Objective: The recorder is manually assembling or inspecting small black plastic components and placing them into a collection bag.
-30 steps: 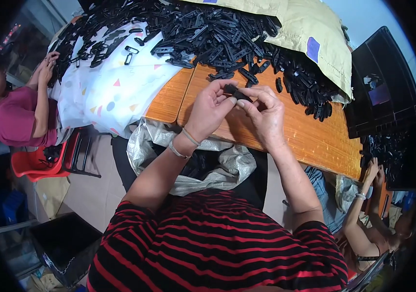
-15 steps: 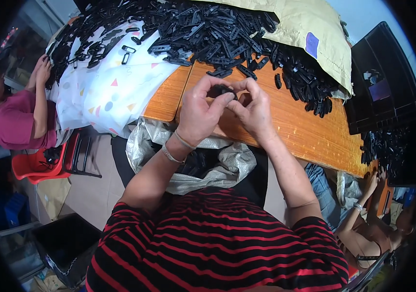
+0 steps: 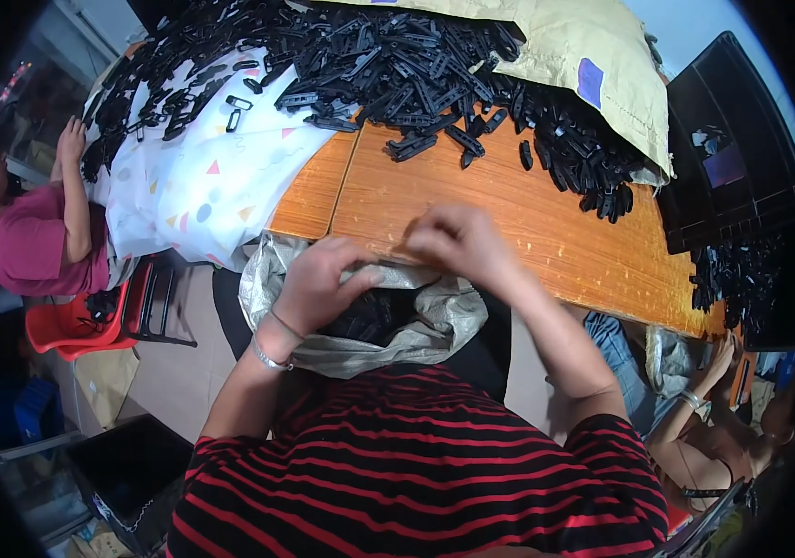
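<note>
Lying below parted, empty left fingers (image 3: 351, 250) and curled right fingers (image 3: 431, 239), hold unclear: sack (image 3: 456, 319), table (image 3: 453, 186).

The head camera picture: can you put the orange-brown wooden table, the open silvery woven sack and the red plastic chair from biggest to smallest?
1. Orange-brown wooden table
2. Open silvery woven sack, partly hidden by the left hand
3. Red plastic chair, farther from the camera
</note>
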A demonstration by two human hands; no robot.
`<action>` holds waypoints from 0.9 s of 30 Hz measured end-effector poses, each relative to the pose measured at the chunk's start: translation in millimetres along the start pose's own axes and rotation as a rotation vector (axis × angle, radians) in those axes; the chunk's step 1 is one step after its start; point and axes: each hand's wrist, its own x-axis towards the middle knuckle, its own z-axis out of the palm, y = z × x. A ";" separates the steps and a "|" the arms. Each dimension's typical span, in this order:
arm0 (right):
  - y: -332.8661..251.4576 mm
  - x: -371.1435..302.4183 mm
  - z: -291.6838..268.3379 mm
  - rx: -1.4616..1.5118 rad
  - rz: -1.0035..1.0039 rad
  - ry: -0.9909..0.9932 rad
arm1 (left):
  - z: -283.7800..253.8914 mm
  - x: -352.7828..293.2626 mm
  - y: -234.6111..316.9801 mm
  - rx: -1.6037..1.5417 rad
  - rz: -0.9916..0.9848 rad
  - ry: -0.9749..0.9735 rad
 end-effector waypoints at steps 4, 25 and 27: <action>21.8 30.9 -40.0 -0.414 -0.083 0.314 | 16.8 47.8 0.6 -0.053 -0.188 0.111; 35.3 34.0 -90.0 -0.552 0.069 0.174 | 64.1 135.9 -43.7 0.409 -0.034 0.248; 39.3 24.9 -90.1 -0.480 0.101 0.191 | 63.8 138.1 -41.4 0.456 0.008 0.261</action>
